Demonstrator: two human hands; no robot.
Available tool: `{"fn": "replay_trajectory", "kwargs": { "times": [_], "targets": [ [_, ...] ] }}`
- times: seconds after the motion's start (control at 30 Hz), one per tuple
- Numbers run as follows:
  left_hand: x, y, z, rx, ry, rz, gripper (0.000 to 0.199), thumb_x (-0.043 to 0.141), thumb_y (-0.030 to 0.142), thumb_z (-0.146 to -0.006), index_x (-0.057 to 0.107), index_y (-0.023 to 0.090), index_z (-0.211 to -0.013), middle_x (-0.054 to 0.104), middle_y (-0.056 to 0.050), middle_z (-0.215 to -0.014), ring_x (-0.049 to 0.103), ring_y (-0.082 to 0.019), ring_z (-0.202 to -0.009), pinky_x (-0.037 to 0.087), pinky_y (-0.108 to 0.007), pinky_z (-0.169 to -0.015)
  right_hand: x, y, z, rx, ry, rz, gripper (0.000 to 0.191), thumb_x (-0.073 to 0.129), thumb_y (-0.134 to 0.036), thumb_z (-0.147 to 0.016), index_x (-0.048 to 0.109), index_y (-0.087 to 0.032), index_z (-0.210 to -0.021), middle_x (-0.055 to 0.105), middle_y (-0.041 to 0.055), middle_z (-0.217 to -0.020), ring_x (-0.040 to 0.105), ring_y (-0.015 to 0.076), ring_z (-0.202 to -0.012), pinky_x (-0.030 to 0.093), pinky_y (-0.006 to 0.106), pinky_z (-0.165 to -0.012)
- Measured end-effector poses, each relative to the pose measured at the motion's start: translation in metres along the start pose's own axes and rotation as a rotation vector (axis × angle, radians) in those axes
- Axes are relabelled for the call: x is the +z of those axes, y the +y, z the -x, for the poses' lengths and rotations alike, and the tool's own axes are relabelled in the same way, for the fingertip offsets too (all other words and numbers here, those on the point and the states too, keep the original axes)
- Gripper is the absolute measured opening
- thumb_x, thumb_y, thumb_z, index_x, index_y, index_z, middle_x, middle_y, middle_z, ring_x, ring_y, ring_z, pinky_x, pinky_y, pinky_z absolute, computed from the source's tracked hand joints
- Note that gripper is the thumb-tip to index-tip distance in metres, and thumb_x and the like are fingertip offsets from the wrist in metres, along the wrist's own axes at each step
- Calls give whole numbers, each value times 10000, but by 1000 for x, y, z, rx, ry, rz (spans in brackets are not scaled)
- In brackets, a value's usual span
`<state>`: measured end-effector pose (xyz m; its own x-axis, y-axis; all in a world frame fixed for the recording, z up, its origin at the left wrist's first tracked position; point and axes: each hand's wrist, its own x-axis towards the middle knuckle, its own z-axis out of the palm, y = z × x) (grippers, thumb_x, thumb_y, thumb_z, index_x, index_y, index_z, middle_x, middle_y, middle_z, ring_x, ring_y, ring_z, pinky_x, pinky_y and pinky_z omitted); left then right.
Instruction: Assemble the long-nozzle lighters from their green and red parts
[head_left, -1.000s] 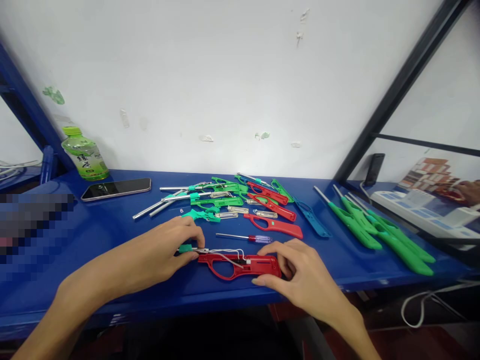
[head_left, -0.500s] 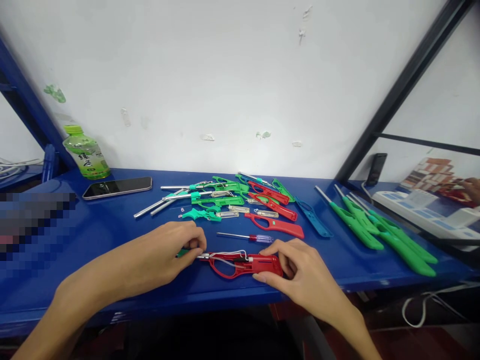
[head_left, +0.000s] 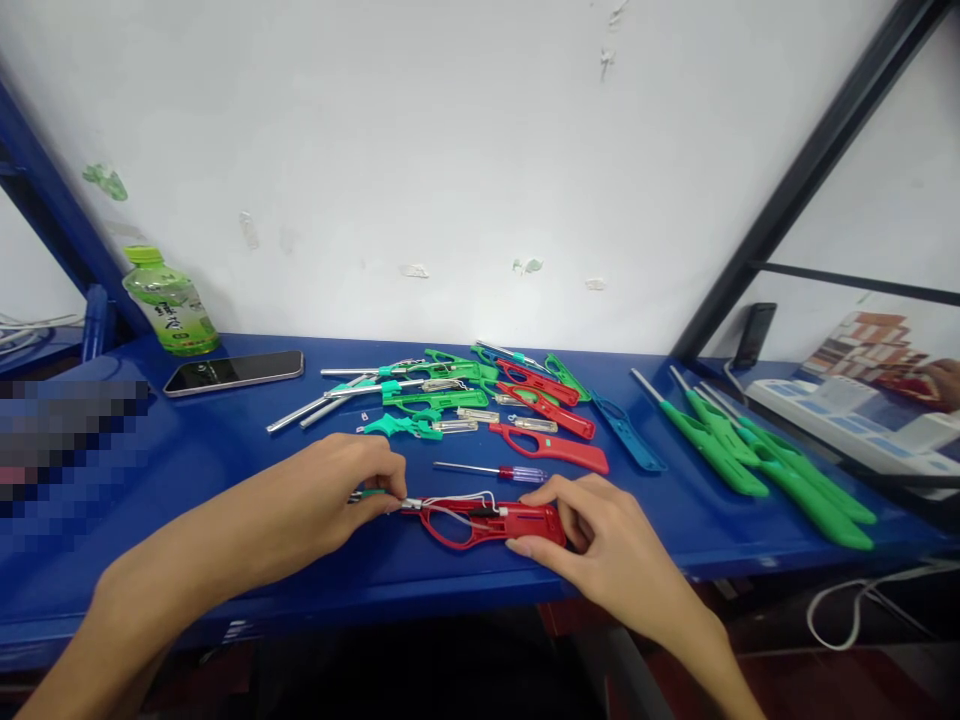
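Note:
Near the front edge of the blue table lies the red half shell of a long-nosed lighter, its inside facing up. White wires and a dark piece sit in it. My left hand pinches the metal tube at the shell's left end, and a bit of green shows under the fingers. The thumb and fingers of my right hand grip the shell's right end. Just behind the shell is a screwdriver with a clear purple handle. Farther back are a red shell and a teal plastic part.
A pile of green and red shells, metal tubes and clear tanks lies mid-table. A blue shell and several green lighters are to the right. A phone and a bottle stand back left.
My left hand has shifted slightly up and left while still pinching the tube. My right hand keeps its grip on the red shell almost unchanged.

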<state>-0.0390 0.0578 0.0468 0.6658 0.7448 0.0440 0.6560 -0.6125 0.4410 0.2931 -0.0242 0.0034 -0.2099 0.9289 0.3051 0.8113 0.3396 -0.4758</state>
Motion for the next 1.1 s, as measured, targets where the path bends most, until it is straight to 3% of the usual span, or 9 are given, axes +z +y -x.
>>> {"fn": "replay_trajectory", "kwargs": {
  "times": [0.47, 1.1],
  "targets": [
    [1, 3, 1, -61, 28, 41, 210, 625, 312, -1009, 822, 339, -938, 798, 17, -940, 710, -191, -864, 505, -299, -767, 1, 0, 2, 6, -1, 6, 399, 741, -673, -962, 743, -276, -996, 548, -46, -634, 587, 212, -685, 413, 312, -662],
    [6, 27, -1, -61, 18, -108, 259, 510, 207, -999, 682, 262, -814, 713, -11, -871, 631, -207, -794, 397, -333, -697, 0, -1, -1, -14, 11, 3, 344, 768, -615, -969, 744, -273, -993, 542, -57, -621, 568, 196, -653, 402, 302, -644]
  ]
}}
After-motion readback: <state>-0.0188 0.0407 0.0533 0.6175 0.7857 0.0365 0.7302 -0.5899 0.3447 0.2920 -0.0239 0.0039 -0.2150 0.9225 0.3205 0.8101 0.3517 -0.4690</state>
